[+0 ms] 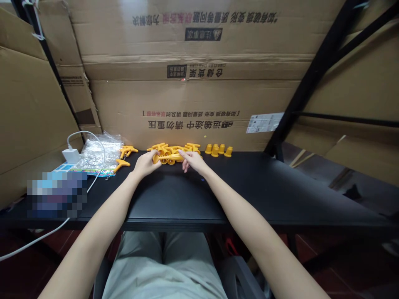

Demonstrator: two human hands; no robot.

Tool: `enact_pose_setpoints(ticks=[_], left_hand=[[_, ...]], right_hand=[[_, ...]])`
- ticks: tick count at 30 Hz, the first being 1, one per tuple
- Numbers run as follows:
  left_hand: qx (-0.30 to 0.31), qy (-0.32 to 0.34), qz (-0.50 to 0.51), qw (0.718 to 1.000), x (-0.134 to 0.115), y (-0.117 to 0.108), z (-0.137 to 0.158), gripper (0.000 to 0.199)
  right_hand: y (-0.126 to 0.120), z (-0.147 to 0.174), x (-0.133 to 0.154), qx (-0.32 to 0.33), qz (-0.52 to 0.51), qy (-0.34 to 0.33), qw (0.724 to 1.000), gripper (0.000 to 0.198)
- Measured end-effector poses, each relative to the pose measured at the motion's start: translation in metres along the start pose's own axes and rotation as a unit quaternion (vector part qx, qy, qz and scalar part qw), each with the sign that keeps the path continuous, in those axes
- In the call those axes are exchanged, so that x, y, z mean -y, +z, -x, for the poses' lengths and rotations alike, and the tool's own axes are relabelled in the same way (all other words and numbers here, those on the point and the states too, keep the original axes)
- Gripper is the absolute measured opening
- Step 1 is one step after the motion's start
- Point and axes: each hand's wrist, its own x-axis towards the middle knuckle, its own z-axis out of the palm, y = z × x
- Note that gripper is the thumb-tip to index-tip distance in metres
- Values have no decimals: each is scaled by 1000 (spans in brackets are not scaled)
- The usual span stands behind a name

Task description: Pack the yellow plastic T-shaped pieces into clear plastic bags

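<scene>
My left hand [146,164] is closed around one end of a long yellow plastic piece [171,157], held level just above the black table. At its other end, my right hand [195,161] has its fingers bent in and touching the piece. The fingers partly cover it, so its full shape is hidden. Right behind both hands lies a pile of yellow T-shaped handles [160,146] and yellow cup-shaped parts [170,151]. To the right of the pile, several yellow flanged cups [215,150] stand on their wide rims.
Left of my hands lie more yellow T-handles [121,165], some with thin dark metal parts, beside clear plastic bags [101,151]. A white charger [71,156] trails a cable [102,160] over the table [183,199]. Cardboard [193,95] walls the back; black frame posts [307,79] flank it.
</scene>
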Motion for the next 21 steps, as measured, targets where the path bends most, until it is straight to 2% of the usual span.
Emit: enact_pose_setpoints(ticks=[3,7,10,12,14,17,21], left_hand=[[0,-7,-4,1000,-2,0,0,30],[4,-27,-9,1000,-1,0,0,29],[5,-40,-7,999,1,-1,-1,29],[5,-44,-6,999,2,-1,-1,29],[4,-42,-5,999,2,-2,0,29],[3,-32,-5,999,1,-2,0,30],[0,-27,-2,1000,-3,-2,0,30]], right_hand=[[2,2,3,-27,7,27,999,54],[-2,-1,3,-23,16,35,999,55],[-9,-4,-1,-6,-15,-26,1000,44],[-12,-5,-4,11,-32,-69,997,47],[-12,-5,-6,15,-34,-84,996,45],[-10,-6,-8,11,-32,-63,997,39],[-6,-8,-8,8,-36,-29,999,44]])
